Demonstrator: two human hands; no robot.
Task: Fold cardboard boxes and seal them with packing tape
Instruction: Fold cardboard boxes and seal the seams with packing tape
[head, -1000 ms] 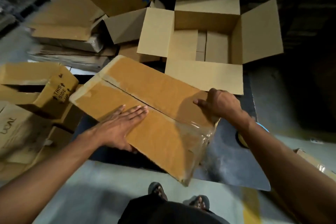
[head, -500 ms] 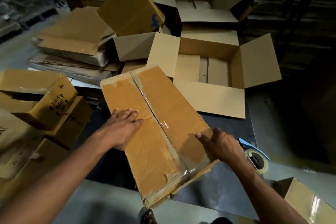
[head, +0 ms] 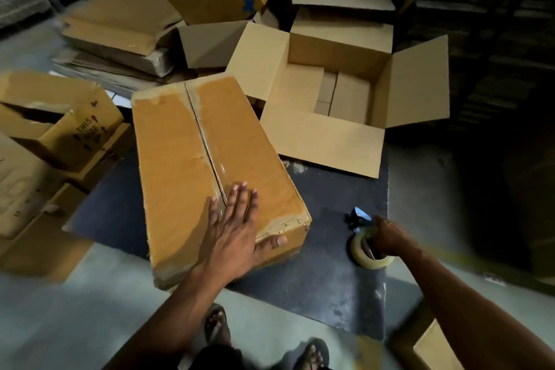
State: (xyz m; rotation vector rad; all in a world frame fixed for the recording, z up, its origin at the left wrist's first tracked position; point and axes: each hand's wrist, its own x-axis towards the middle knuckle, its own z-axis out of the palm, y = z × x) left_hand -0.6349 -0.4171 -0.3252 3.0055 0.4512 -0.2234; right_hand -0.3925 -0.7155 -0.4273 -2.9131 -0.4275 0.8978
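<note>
A long brown cardboard box [head: 186, 159] lies with its flaps folded shut on a dark mat [head: 330, 279]. Old clear tape runs along its middle seam. My left hand [head: 237, 228] rests flat on the box's near end, fingers straight, thumb hooked over the near edge. To the right, on the mat, my right hand [head: 387, 237] grips a tape dispenser [head: 365, 237] with a blue blade guard and a roll of clear packing tape. The fingers curl round its handle.
An open box [head: 414, 90] with spread flaps sits behind the mat. More open boxes and flat cardboard pile up at the back and left [head: 60, 117]. My sandalled feet [head: 216, 324] stand on the grey floor at the mat's near edge.
The box has turned so it points away from me. My left hand slid to its near end. My right hand left the box and took hold of the tape dispenser.
</note>
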